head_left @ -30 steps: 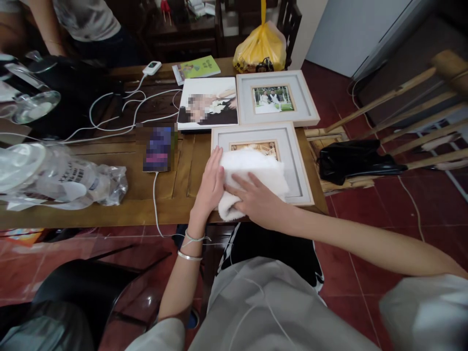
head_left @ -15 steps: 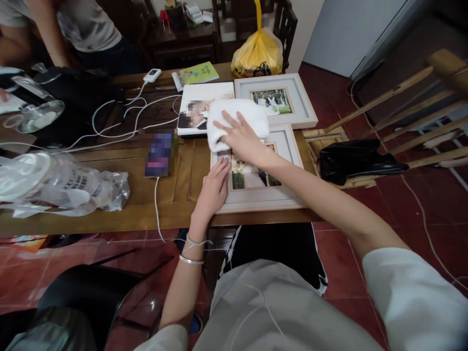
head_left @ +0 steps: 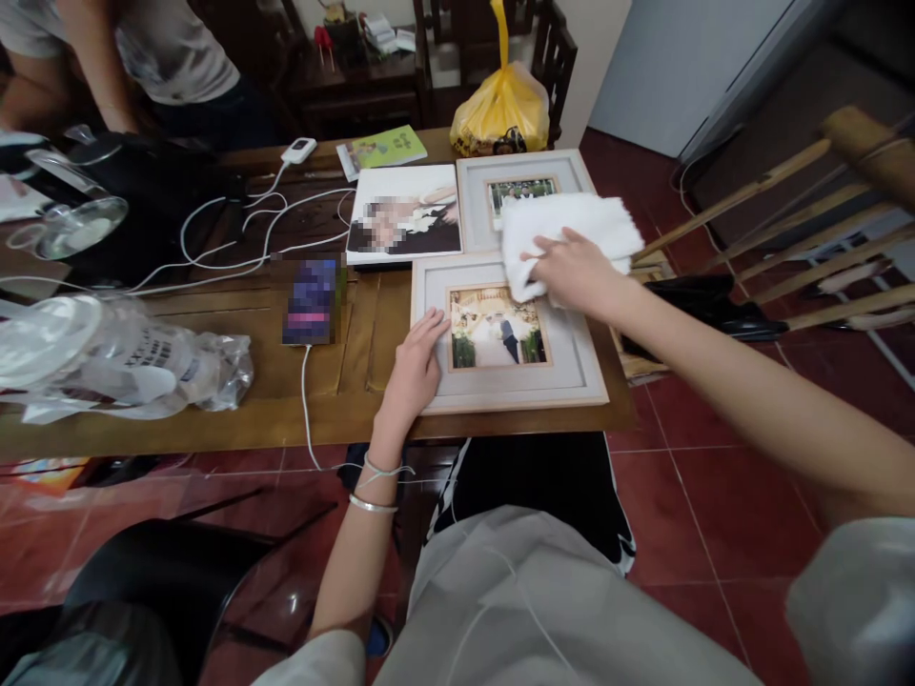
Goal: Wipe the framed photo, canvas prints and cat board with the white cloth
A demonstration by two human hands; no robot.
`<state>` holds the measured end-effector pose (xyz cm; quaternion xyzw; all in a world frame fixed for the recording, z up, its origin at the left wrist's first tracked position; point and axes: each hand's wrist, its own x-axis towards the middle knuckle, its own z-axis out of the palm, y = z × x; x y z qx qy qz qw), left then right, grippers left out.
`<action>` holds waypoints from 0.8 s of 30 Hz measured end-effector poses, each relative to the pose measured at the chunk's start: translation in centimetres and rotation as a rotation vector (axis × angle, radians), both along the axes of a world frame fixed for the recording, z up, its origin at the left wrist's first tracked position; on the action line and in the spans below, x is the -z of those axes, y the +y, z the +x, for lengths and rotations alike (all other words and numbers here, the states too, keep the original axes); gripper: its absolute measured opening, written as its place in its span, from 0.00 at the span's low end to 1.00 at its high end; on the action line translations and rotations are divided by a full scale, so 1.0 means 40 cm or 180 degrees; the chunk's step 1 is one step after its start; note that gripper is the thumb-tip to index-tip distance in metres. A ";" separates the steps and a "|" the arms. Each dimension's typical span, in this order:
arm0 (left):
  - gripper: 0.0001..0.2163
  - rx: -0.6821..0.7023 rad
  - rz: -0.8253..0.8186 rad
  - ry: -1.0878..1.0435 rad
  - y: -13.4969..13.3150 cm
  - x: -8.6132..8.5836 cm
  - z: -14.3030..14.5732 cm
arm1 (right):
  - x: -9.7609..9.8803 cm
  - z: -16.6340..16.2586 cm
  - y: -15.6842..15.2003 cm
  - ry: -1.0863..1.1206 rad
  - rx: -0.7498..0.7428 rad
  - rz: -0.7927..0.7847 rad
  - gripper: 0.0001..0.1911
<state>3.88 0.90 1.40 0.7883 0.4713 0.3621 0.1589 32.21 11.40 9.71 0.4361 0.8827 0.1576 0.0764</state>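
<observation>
A framed photo [head_left: 572, 367] with a pale wooden rim lies flat at the near right corner of the wooden table [head_left: 214, 419]. My left hand [head_left: 416, 367] lies flat with fingers spread on the frame's left edge. My right hand [head_left: 576, 273] presses a folded white towel [head_left: 572, 224] down with the fingers gathered over it, across the near frame's top right corner and the second framed photo [head_left: 476, 195] behind it. A frameless photo print [head_left: 404, 214] lies to the left of that second frame.
A phone [head_left: 310, 300] on a white cable lies left of the frames, amid more white cables [head_left: 214, 229]. Crumpled clear plastic [head_left: 121, 357] sits at the left. A yellow bag [head_left: 504, 105] and green booklet [head_left: 382, 148] lie at the far edge. Another person [head_left: 143, 48] stands at the back left. A wooden chair [head_left: 786, 229] stands right.
My right hand has swept the white towel from the near frame's lower left up and across to the right, onto the far frame. The near photo is now uncovered. My left hand stayed on the frame's edge.
</observation>
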 end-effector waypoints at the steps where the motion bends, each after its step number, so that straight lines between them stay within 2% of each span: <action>1: 0.29 -0.0027 -0.0006 0.0016 -0.001 -0.001 0.002 | -0.009 0.031 -0.003 -0.0097 0.0094 0.0031 0.20; 3: 0.29 -0.0078 -0.0037 0.0058 -0.002 -0.004 0.007 | -0.023 0.077 -0.025 -0.0246 0.0049 -0.0045 0.19; 5: 0.29 -0.0134 -0.0087 0.0082 -0.002 -0.006 0.010 | -0.027 0.101 -0.072 -0.0253 -0.0260 -0.0249 0.18; 8: 0.29 -0.0208 -0.0186 0.0145 0.001 -0.006 0.015 | -0.012 0.114 -0.169 0.0002 -0.0679 -0.0421 0.19; 13: 0.30 -0.0295 -0.0300 0.0282 0.007 -0.006 0.019 | 0.013 0.133 -0.301 0.0390 -0.0891 -0.0555 0.22; 16: 0.30 -0.0265 -0.0338 0.0368 0.008 -0.012 0.018 | 0.010 0.139 -0.325 0.0528 -0.0855 -0.0669 0.22; 24: 0.29 0.0036 -0.0304 0.0605 0.034 -0.043 0.010 | 0.022 0.147 -0.317 0.0597 -0.0959 -0.0620 0.22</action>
